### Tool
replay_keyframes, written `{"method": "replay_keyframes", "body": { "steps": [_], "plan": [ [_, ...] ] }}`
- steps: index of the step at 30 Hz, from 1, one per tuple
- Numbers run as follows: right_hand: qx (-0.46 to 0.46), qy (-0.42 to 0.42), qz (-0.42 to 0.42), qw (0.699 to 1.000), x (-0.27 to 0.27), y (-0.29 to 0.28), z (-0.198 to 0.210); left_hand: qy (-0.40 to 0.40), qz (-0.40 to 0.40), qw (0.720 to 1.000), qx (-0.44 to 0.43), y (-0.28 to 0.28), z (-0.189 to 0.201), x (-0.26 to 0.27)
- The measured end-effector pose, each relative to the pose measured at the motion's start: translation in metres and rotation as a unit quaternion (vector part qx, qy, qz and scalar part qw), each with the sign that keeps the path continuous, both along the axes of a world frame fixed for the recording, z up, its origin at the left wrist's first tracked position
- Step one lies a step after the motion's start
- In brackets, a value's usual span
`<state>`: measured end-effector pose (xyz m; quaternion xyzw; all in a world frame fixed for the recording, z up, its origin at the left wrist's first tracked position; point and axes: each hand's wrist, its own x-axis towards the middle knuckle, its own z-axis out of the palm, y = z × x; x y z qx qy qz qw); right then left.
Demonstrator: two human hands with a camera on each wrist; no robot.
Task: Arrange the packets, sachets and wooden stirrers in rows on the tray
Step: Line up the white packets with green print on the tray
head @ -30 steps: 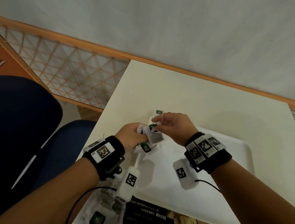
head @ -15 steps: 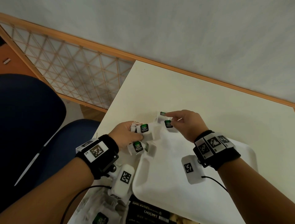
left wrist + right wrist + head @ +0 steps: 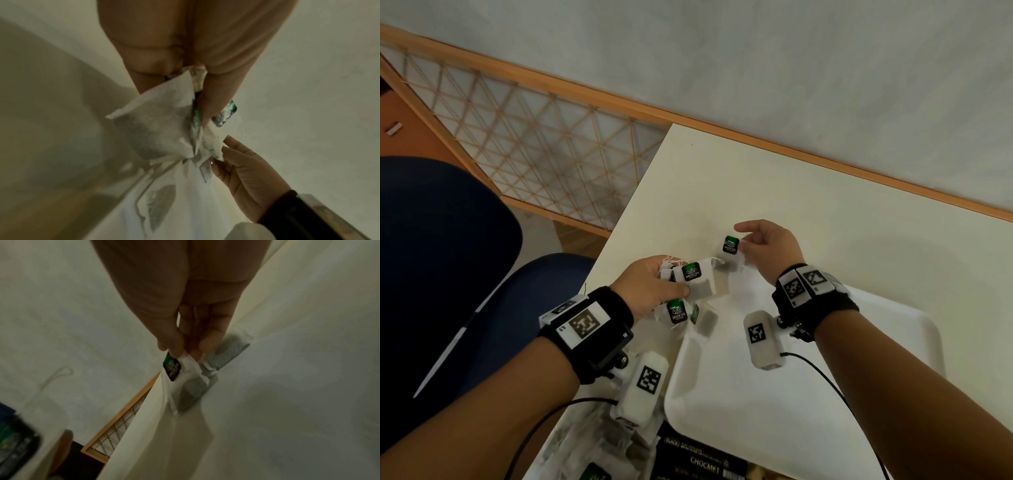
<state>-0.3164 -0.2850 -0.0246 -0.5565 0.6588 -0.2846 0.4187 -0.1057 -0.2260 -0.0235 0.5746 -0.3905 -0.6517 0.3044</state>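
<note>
My left hand grips a bunch of white green-tea bags with green tags, over the table just beyond the near-left side of the white tray. In the left wrist view the bunch fans out below my fingers. My right hand pinches one tea bag by its top edge and tag, a little right of the bunch, at the tray's far left corner. The right wrist view shows thumb and fingers pinching that bag, which hangs down to the tray rim. No stirrers are in view.
Black Chocmet packets and a heap of loose tea bags lie at the table's near edge. The cream table stretches beyond the tray. A blue chair and a wooden lattice screen stand left of the table.
My right hand has drawn one tea bag out of the bunch and carried it up and to the right. The left hand still holds the rest in about the same place.
</note>
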Motion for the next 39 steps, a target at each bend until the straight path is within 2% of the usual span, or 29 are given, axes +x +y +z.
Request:
{"method": "replay_keyframes", "body": {
  "steps": [7,10,12,14,19,24,27,32,39],
  "plan": [
    [-0.054,0.073,0.012,0.996,0.002,0.009,0.008,-0.01,-0.007,1.0,-0.002,0.0,0.001,-0.006],
    [-0.02,0.025,0.097,0.995,0.011,0.025,0.025,-0.007,-0.013,1.0,0.003,0.0,0.001,-0.011],
    [0.006,0.036,0.17,0.985,0.016,0.036,0.03,0.0,-0.015,1.0,0.005,0.001,0.001,-0.014],
    [-0.001,0.065,0.196,0.978,0.016,0.042,0.031,0.005,-0.013,1.0,0.006,0.002,0.002,-0.017],
    [0.012,0.06,0.146,0.987,-0.006,0.046,0.029,0.015,0.012,1.0,0.003,0.003,0.003,-0.015],
    [0.058,0.092,0.173,0.979,-0.026,0.053,0.023,0.009,0.015,1.0,0.001,0.002,0.003,-0.01],
    [0.056,0.071,0.121,0.988,-0.036,0.046,0.017,0.014,0.021,1.0,0.004,0.003,0.005,-0.013],
    [0.04,0.101,0.035,0.993,-0.045,0.026,0.007,-0.004,0.015,1.0,-0.002,0.003,0.006,-0.015],
    [0.018,0.131,0.001,0.991,-0.047,0.011,0.001,-0.002,0.006,1.0,-0.011,0.001,0.008,-0.012]
  ]
}}
